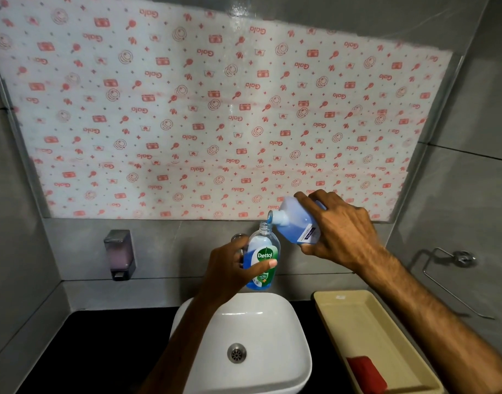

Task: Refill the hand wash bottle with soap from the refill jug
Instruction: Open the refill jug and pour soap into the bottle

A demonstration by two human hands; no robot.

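My left hand [229, 268] grips a clear Dettol hand wash bottle [262, 253] upright above the white sink [244, 322], thumb across its label. The bottle has no pump on its neck and holds blue soap in its lower part. My right hand [340, 231] holds the translucent refill jug [293, 223] tilted down to the left, its white spout just above the bottle's open neck. A thin stream of blue soap runs from the spout into the bottle. My fingers hide much of the jug's body.
A beige tray [366, 331] with a red object [366, 371] lies on the black counter right of the sink. A wall soap dispenser [120, 254] hangs at the left, a metal towel holder [454, 268] at the right. A patterned sheet covers the mirror [215, 109].
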